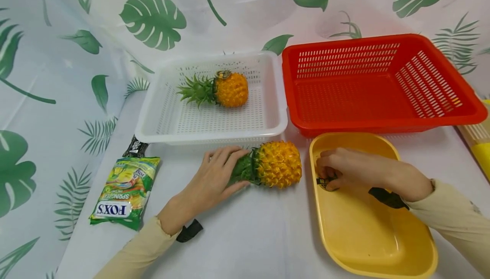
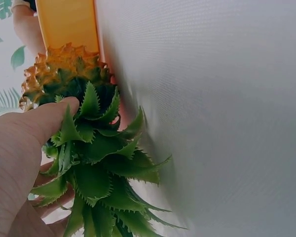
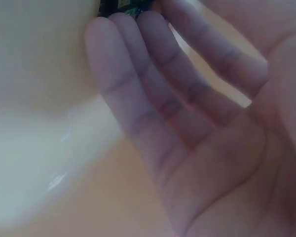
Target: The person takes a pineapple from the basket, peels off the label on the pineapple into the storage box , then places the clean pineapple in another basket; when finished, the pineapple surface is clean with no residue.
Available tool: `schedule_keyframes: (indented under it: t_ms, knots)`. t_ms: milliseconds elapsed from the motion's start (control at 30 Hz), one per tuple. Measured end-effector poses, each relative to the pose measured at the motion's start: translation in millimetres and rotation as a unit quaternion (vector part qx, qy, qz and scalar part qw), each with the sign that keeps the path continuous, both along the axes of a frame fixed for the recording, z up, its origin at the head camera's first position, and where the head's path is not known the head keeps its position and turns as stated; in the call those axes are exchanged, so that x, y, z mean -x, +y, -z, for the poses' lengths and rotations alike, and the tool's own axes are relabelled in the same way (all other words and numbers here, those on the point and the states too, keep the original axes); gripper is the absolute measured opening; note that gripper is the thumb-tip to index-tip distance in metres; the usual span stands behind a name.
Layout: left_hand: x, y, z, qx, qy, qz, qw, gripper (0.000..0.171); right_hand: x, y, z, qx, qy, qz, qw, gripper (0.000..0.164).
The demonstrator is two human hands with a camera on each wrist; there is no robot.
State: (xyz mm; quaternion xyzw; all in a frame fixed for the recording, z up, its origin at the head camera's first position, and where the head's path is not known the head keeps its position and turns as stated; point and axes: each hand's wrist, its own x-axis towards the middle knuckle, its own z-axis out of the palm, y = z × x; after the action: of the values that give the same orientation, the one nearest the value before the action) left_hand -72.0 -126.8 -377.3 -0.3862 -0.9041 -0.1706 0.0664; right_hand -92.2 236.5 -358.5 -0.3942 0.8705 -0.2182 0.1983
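Left hand point(image 2: 15, 158) grips the pineapple point(image 1: 278, 164) by its probably stiff crown point(image 2: 98, 168), firmest beneath the thumb point(image 2: 52, 116); right hand point(image 1: 348, 166) pinches a black packet point(image 1: 323, 181).

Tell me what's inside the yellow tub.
Inside the yellow tub, the right hand pinches a small black packet. The hand partly covers it and hides the floor beneath.

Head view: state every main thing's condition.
Left hand: gripping near pineapple by leaves
Right hand: inside yellow tub, touching small dark item, grip unclear
Near pineapple: turned sideways
Far pineapple: sideways in white basket
White basket: upright
Red basket: upright
Yellow tub: upright
Green bag: lying flat, print inverted
Black packet: partly hidden
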Motion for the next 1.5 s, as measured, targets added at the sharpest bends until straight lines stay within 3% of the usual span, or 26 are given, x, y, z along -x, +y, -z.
schedule_keyframes:
  t_ms: [300,433,533,667,767,900,1200,1500]
  knots:
    - [0.8,0,-0.3,0.001,0.004,0.0,1.0,0.068,-1.9,-1,-7.1,-0.022,0.011,0.005,1.0,0.032]
    - [1.3,0,0.6,-0.002,0.006,0.003,1.0,0.068,-3.6,0,-28.8,-0.053,0.038,0.029,0.997,0.027]
    - [1.1,0,1.6,-0.003,0.007,-0.001,1.0,0.069,-4.5,-2,-49.6,-0.065,0.086,0.046,0.993,0.024]
    - [0.2,-1,1.3,-0.001,0.008,-0.005,1.0,0.069,-6.9,-8,-71.7,-0.042,0.121,0.055,0.99,0.026]
    - [-0.2,-1,1.2,-0.001,0.011,-0.003,0.9999,0.069,-8.8,-16,-79.4,-0.018,0.108,0.058,0.992,0.027]
    - [-1.6,0,2.3,0.0,0.016,-0.002,0.9999,0.069,-9.9,-30,-79.0,-0.003,0.102,0.047,0.994,0.032]
    - [-7.2,1,3.3,0.002,0.028,-0.013,0.9995,0.07,-10.2,-54,-61.3,0.043,0.13,-0.007,0.991,0.067]
    - [-10.2,3,6.0,-0.005,0.04,-0.008,0.9991,0.067,-8.1,-66,-51.5,0.017,0.099,-0.026,0.995,0.09]
